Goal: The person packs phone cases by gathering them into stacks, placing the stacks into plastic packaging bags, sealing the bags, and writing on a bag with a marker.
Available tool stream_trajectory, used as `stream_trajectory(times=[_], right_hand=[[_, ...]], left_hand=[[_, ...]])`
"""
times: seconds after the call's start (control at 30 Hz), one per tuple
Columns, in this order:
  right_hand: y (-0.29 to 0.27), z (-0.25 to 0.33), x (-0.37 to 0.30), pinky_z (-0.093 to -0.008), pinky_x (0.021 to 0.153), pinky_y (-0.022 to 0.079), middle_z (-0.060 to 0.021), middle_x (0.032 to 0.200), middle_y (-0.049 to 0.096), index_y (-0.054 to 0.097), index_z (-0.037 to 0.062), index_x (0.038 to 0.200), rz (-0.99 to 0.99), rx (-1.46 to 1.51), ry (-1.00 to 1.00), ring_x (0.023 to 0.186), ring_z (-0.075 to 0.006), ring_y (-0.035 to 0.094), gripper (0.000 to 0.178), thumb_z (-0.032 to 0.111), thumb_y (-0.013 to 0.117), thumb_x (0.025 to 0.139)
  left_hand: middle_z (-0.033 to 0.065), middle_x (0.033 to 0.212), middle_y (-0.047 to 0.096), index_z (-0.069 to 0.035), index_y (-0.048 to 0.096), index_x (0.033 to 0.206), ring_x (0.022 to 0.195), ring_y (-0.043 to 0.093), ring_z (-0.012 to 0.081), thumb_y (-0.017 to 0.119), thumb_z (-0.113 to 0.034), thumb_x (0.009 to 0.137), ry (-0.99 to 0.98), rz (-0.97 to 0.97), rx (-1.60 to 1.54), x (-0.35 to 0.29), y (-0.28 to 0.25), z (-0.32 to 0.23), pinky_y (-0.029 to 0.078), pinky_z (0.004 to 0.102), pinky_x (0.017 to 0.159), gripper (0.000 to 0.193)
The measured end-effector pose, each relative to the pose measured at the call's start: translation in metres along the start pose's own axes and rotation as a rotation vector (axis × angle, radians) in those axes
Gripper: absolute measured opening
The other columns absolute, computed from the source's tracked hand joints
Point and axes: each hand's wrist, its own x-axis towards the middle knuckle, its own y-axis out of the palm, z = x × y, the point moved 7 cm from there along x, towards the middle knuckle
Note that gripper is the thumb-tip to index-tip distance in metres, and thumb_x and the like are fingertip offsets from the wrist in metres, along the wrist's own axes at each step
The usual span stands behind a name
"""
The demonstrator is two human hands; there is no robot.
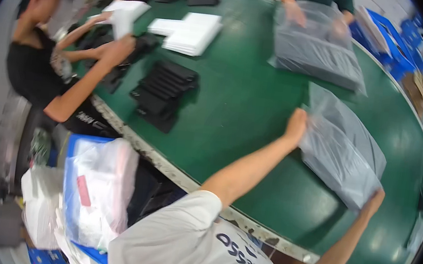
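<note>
A translucent grey plastic bag [342,152] with a bulky, box-shaped load inside lies at a slant on the right part of the green table. My left hand [296,126] is closed on the bag's left side, near its loose flap. At the near right corner, my right hand [377,197] is closed on the plastic, its fingers partly hidden. What fills the bag cannot be made out through the film.
Across the green table [235,108], another person handles a similar grey bag [318,45]. At left, a person in black holds a white sheet [123,22]. Stacked black pieces [164,92] and white boards [194,33] lie between. A blue crate [95,192] stands beside the near edge.
</note>
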Motion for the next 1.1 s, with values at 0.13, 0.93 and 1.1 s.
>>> stream_trajectory(times=[0.13,0.93,1.1], right_hand=[[0.034,0.019,-0.059,-0.0285,0.079,0.043,0.0003,0.094,0.054,0.059,0.0056,0.107,-0.024,-0.246,0.135,0.087,-0.0108,0.048,0.027,0.031,0.049,0.103],[-0.008,0.046,-0.146,-0.0374,0.070,0.050,-0.0127,0.083,0.068,0.065,0.0013,0.091,-0.002,-0.507,0.274,0.075,-0.0251,0.064,0.017,0.015,0.071,0.083],[-0.032,0.179,-0.281,-0.0321,0.067,0.048,-0.0065,0.081,0.060,0.057,0.0038,0.095,-0.369,-0.334,-0.019,0.072,-0.0181,0.059,0.016,0.008,0.070,0.087]], left_hand=[[0.0027,0.069,0.048,-0.010,0.052,0.076,0.064,0.049,0.0165,0.043,-0.027,0.096,-0.431,0.261,-0.037,-0.018,-0.030,0.021,0.044,0.0377,0.058,0.028],[0.0286,0.108,0.064,0.002,0.046,0.116,0.102,0.063,0.0442,0.042,-0.016,0.096,0.134,0.581,1.168,-0.027,-0.066,-0.036,0.048,0.0520,0.088,0.027],[0.0203,0.116,0.059,-0.001,0.060,0.109,0.110,0.057,0.0369,0.054,-0.007,0.091,0.454,0.219,0.777,-0.041,-0.093,-0.109,0.043,0.0447,0.096,0.020]])
